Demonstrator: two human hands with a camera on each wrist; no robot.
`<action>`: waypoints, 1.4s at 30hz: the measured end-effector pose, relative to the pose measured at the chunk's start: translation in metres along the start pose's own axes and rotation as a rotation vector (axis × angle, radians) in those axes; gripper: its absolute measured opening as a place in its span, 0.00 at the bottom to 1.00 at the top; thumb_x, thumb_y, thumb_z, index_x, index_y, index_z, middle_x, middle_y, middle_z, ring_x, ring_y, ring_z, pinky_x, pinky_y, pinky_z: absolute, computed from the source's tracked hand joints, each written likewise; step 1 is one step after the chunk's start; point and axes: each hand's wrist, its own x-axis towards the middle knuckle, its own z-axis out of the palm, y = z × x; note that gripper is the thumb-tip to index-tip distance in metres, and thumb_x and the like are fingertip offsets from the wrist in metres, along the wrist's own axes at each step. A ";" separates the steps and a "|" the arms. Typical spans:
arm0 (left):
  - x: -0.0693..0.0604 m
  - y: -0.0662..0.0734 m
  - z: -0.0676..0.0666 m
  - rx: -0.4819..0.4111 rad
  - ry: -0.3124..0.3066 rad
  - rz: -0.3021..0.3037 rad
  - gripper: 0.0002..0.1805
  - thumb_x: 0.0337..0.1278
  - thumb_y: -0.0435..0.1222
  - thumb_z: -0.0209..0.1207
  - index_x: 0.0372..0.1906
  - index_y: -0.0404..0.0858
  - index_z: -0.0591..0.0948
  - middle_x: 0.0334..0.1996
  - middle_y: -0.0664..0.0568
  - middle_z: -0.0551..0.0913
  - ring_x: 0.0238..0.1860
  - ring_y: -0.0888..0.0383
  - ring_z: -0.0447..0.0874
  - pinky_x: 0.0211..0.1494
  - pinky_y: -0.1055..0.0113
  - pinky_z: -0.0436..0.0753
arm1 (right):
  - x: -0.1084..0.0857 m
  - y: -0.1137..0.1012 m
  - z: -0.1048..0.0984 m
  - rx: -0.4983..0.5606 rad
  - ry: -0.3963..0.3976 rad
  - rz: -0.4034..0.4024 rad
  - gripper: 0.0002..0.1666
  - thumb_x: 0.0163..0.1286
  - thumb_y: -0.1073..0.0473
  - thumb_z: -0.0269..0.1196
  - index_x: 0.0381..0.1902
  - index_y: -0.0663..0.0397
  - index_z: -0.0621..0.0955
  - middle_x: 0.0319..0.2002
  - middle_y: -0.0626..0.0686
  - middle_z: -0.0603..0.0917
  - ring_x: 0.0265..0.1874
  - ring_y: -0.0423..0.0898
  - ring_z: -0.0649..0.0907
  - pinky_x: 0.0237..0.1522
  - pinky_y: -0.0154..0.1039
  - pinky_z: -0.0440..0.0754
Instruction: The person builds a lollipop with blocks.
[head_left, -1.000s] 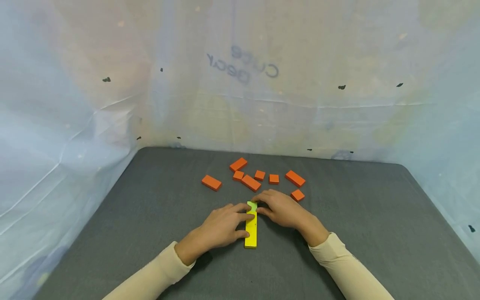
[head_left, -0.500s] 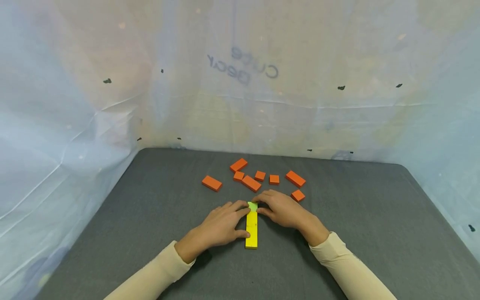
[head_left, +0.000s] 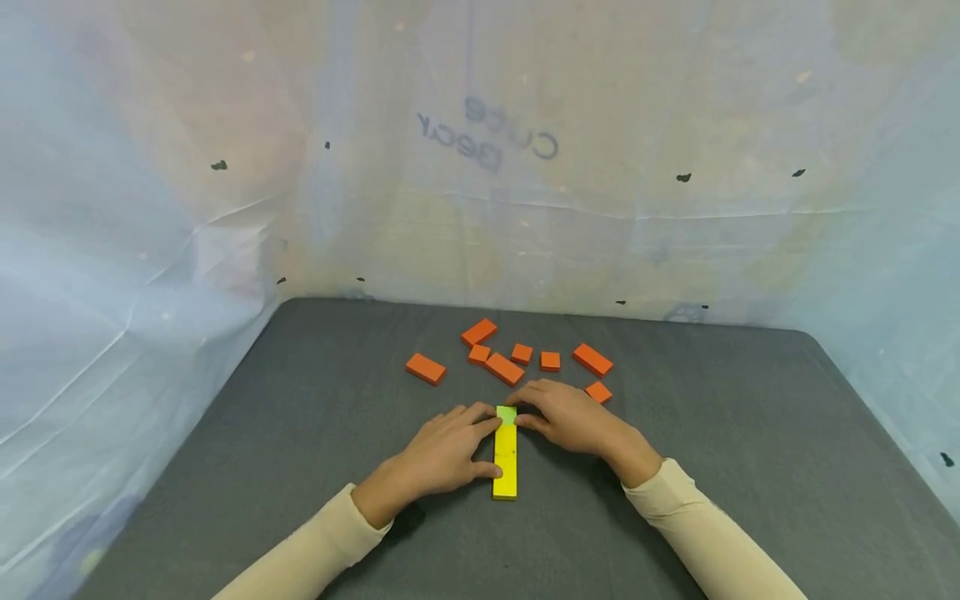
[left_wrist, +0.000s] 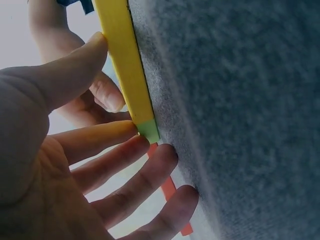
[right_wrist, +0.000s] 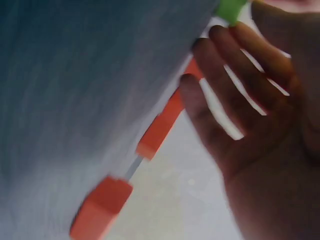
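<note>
Two yellow blocks [head_left: 505, 482] lie end to end on the grey table, with a light green block [head_left: 506, 414] in line at their far end. My left hand [head_left: 442, 454] lies along the left side of this row. Its thumb touches the near yellow block, while its index finger reaches the seam by the green block in the left wrist view. At the far right, my right hand [head_left: 573, 419] has its index finger at the green block's far corner and its thumb by the right side. The right wrist view shows its other fingers [right_wrist: 205, 107] extended and holding nothing.
Several orange blocks, long ones [head_left: 503, 369] and short ones [head_left: 550, 362], lie scattered beyond the hands. One short orange block [head_left: 598, 392] is close behind the right hand. Whitish translucent sheeting [head_left: 480, 233] hangs around the back and sides of the table [head_left: 337, 375].
A left fingertip that lay over the yellow blocks has drawn back to their left edge. The right hand stays almost in place, and the row is still together.
</note>
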 end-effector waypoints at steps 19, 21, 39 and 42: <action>0.002 -0.004 -0.001 -0.007 0.006 -0.031 0.39 0.52 0.61 0.66 0.68 0.48 0.75 0.68 0.57 0.73 0.60 0.53 0.75 0.59 0.51 0.78 | 0.044 0.028 -0.005 -0.034 0.113 0.159 0.28 0.65 0.41 0.67 0.57 0.48 0.81 0.48 0.49 0.84 0.44 0.44 0.84 0.47 0.45 0.83; 0.002 -0.004 0.000 -0.008 0.001 -0.032 0.39 0.52 0.61 0.66 0.68 0.48 0.75 0.68 0.57 0.73 0.60 0.53 0.75 0.59 0.51 0.78 | 0.048 0.028 -0.003 -0.053 0.092 0.165 0.28 0.65 0.40 0.67 0.57 0.48 0.81 0.47 0.49 0.84 0.44 0.44 0.84 0.48 0.44 0.82; -0.003 0.000 -0.002 0.012 -0.016 -0.010 0.40 0.57 0.61 0.63 0.71 0.49 0.71 0.71 0.55 0.70 0.63 0.52 0.73 0.61 0.47 0.77 | 0.047 0.035 -0.002 -0.030 0.050 0.147 0.29 0.67 0.43 0.67 0.61 0.50 0.80 0.49 0.50 0.85 0.41 0.42 0.82 0.47 0.44 0.81; -0.003 0.000 -0.002 0.007 -0.011 -0.010 0.40 0.57 0.61 0.63 0.72 0.51 0.71 0.70 0.55 0.70 0.63 0.51 0.73 0.60 0.46 0.77 | 0.048 0.034 -0.003 -0.037 0.040 0.150 0.29 0.68 0.44 0.66 0.62 0.50 0.80 0.50 0.50 0.84 0.42 0.43 0.82 0.48 0.45 0.81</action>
